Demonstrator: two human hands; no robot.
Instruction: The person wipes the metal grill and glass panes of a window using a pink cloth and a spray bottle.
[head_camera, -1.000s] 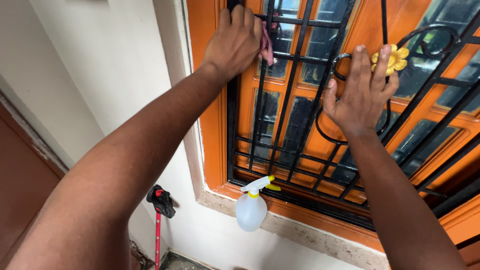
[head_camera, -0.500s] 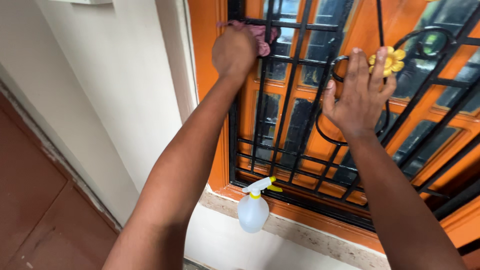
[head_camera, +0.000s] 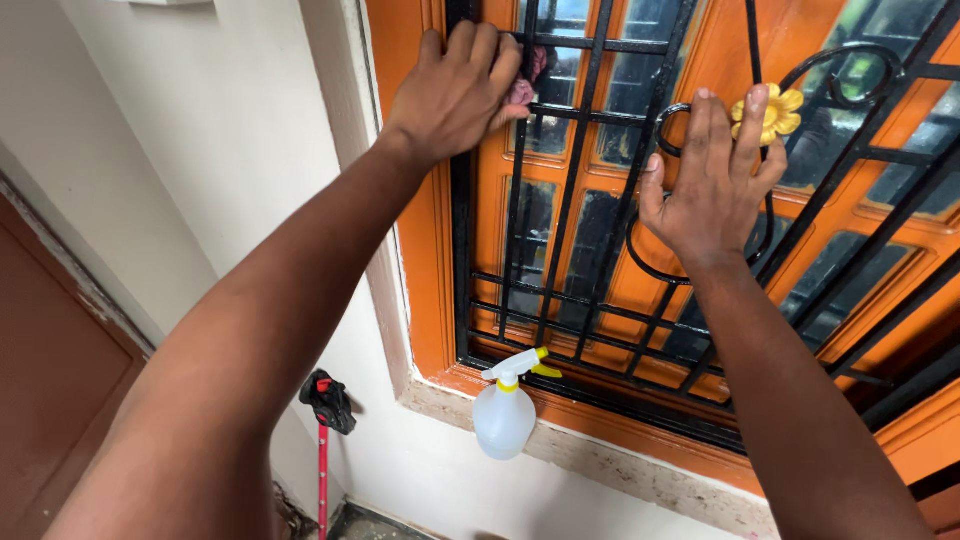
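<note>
My left hand (head_camera: 455, 90) presses a pink cloth (head_camera: 524, 88) against the upper left of a black iron window grille (head_camera: 590, 190); only a small fold of the cloth shows past my fingers. My right hand (head_camera: 710, 180) lies flat with fingers spread on a curled scroll of the grille, its fingertips beside a yellow metal flower (head_camera: 768, 112). The grille covers an orange wooden window (head_camera: 425, 250) with dark glass panes.
A white spray bottle with a yellow trigger (head_camera: 503, 408) hangs from the grille's bottom bar over the stone sill (head_camera: 620, 470). A red-handled tool with a black head (head_camera: 325, 420) leans by the cream wall (head_camera: 220, 150) below. A brown door (head_camera: 50, 370) is at left.
My left hand slid down and left on the grille with the cloth, and its fingers now lie flatter over it. My right hand stayed put. The view shifted slightly.
</note>
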